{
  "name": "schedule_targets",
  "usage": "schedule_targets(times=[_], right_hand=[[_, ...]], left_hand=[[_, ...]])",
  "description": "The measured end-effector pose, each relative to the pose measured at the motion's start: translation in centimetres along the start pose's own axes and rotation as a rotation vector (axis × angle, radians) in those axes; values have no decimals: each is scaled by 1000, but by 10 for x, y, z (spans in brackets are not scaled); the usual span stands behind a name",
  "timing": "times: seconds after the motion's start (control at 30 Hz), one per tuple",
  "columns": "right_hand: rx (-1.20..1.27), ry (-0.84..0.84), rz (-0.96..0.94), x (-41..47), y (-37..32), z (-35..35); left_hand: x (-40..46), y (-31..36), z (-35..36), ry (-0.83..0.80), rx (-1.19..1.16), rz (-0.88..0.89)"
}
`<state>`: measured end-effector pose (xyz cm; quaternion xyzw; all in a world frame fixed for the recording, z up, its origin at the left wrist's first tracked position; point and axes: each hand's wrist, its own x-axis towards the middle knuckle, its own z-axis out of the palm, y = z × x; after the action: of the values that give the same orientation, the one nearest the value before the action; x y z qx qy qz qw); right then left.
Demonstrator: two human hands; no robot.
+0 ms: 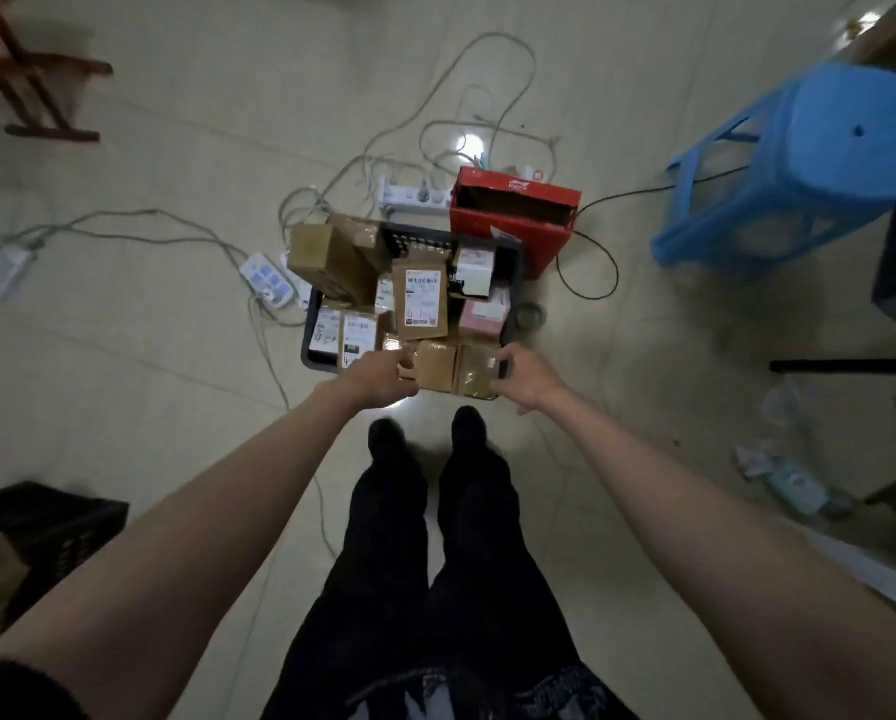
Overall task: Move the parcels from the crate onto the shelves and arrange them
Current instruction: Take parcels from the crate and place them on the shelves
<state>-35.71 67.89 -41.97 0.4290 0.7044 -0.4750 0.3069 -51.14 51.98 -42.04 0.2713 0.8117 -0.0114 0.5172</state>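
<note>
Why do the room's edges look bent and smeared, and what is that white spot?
Head view: the wide-angle lens bows the edges; the blue stool and red chair smear with motion blur; the white spot is lamp glare on the glossy floor.

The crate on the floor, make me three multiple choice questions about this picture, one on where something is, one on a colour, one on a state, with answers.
1. Where is the red box?
A. on the floor just past the crate's far side
B. on the stool
C. inside the crate

2. What colour is the stool?
A. green
B. blue
C. white

3. How full is the crate?
A. empty
B. one parcel only
C. packed with many parcels

Answers:
1 A, it sits on the floor behind the crate's far right corner.
2 B, its seat and legs are blue plastic.
3 C, the parcels fill it, while the left hand and right hand reach its near edge.
</note>
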Motion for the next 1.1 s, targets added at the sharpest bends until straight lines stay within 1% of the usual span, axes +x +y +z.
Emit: schedule_targets(times=[0.17, 0.37, 0.5, 0.6, 0.7, 0.83, 1.1], right_hand=[[138, -26, 63, 67, 9, 19], [280, -28, 263, 147, 53, 58], [311, 19, 321, 206, 81, 82], [410, 36, 353, 237, 93, 98], [461, 66, 346, 250, 99, 114], [507, 108, 347, 245, 101, 121], [546, 130, 325, 203, 93, 108]], left_hand=[[73, -12, 25, -62, -110, -14], [166, -11, 86, -171, -218, -30], [224, -10, 120, -193, -306, -27], [253, -15, 140, -186, -381, -17], [264, -18, 152, -152, -439, -49], [263, -21, 156, -132, -476, -49], [215, -8, 125, -148, -570, -35]])
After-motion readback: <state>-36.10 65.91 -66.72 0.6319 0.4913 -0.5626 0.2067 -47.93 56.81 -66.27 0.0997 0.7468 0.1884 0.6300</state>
